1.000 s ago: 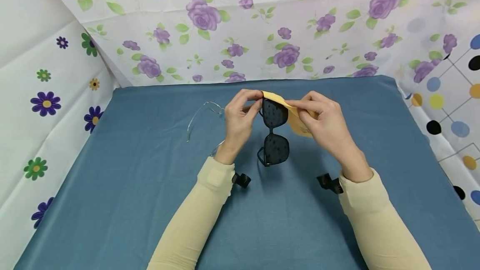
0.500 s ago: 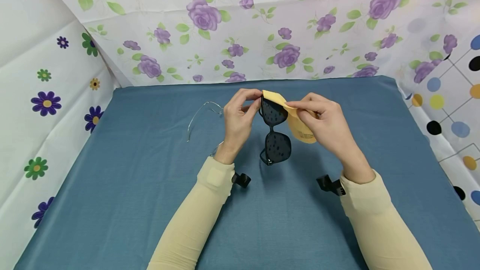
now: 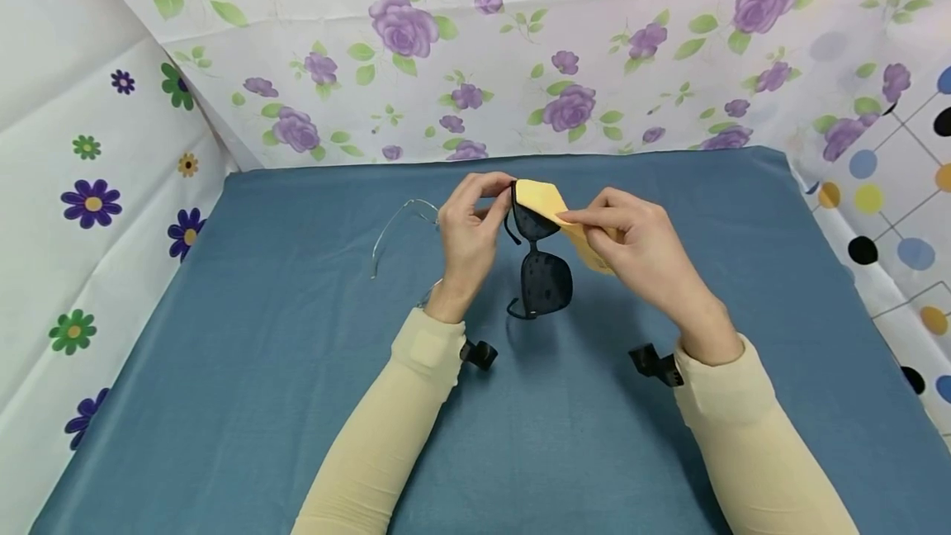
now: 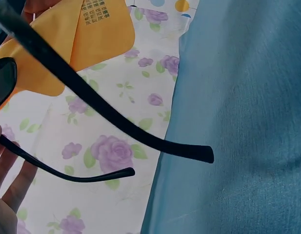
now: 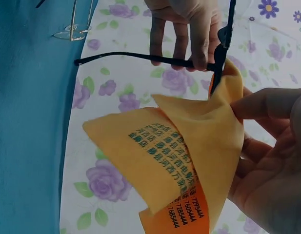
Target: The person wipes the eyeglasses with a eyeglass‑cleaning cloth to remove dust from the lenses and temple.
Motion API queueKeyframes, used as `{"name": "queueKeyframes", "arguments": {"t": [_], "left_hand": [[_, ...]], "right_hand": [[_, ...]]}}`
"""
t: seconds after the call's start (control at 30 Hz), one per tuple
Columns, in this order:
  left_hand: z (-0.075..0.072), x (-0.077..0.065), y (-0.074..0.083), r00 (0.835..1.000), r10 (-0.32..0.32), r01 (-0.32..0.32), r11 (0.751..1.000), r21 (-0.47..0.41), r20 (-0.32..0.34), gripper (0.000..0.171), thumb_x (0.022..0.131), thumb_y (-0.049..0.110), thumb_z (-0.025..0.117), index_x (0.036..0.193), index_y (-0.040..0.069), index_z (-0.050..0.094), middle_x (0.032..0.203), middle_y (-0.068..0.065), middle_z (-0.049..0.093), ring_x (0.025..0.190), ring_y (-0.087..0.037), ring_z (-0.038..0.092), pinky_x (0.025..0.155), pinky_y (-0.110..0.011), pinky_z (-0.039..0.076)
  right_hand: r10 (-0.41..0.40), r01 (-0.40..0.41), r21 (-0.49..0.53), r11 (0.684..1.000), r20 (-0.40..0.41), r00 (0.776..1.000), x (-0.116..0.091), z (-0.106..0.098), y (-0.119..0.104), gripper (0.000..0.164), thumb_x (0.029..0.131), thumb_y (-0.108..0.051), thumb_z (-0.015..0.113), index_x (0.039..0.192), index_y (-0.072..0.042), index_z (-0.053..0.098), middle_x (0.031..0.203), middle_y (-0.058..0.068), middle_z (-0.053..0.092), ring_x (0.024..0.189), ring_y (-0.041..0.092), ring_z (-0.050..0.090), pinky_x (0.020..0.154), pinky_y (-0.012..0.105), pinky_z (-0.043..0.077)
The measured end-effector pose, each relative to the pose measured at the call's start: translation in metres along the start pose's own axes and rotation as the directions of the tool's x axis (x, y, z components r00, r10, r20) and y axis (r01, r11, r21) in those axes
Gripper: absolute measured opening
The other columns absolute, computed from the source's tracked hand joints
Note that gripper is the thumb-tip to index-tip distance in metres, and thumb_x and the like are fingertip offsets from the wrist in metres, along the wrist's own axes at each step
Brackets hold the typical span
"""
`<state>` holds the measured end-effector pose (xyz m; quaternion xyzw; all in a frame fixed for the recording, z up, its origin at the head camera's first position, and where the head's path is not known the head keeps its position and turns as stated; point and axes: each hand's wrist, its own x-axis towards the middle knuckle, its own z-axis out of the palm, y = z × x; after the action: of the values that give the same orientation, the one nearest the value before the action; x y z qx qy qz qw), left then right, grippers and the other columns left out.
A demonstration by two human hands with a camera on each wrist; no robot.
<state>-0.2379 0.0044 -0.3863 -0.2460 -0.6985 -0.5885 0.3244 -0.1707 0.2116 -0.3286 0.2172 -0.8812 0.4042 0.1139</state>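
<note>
Black sunglasses [image 3: 547, 283] hang on end above the table, one lens over the other, their temple arms [image 4: 99, 105] unfolded. My left hand [image 3: 468, 242] pinches them at the upper end, near the hinge. With thumb and forefinger my right hand [image 3: 648, 258] holds a yellow cloth [image 3: 540, 200] folded over the upper lens, covering part of it. Printed characters show on the cloth [image 5: 160, 146] in the right wrist view, and an orange part shows below. Dark spots mark the lower lens.
Thin-framed eyeglasses [image 3: 377, 242] lie on the blue tablecloth [image 3: 297, 337], partly hidden behind my left hand and wrist. A floral sheet [image 3: 475, 48] hangs along the back, with patterned sheets at both sides. A black camera mount [image 3: 479, 355] sits on each wrist.
The sunglasses have turned and shifted slightly left and up in my left hand. The cloth now covers more of the upper lens, and my right hand has moved slightly down.
</note>
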Motion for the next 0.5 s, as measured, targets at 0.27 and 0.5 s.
{"name": "queueKeyframes", "arguments": {"t": [0.27,0.5], "left_hand": [[0.001,0.002,0.0,1.0,-0.025,0.025,1.0,-0.005,0.009,0.012,0.093,0.002,0.066,0.103,-0.002,0.07,0.096,-0.015,0.066,0.09,-0.023,0.066,0.07,-0.031,0.058],[0.002,0.0,0.0,0.998,-0.047,0.048,0.999,-0.024,0.031,0.011,0.091,-0.002,0.066,0.102,-0.004,0.069,0.096,-0.016,0.065,0.091,-0.026,0.065,0.072,-0.038,0.058]], "right_hand": [[0.048,-0.091,0.262,0.961,0.165,0.985,0.001,-0.01,-0.001,0.024,0.101,-0.016,0.057,0.118,-0.019,0.073,0.097,0.003,0.063,0.071,0.021,0.049,0.06,0.029,0.041],[0.233,-0.215,0.397,0.892,0.003,0.972,0.001,-0.016,-0.004,0.025,0.099,-0.021,0.061,0.12,-0.013,0.072,0.107,0.008,0.065,0.094,0.025,0.055,0.071,0.027,0.05]]}}
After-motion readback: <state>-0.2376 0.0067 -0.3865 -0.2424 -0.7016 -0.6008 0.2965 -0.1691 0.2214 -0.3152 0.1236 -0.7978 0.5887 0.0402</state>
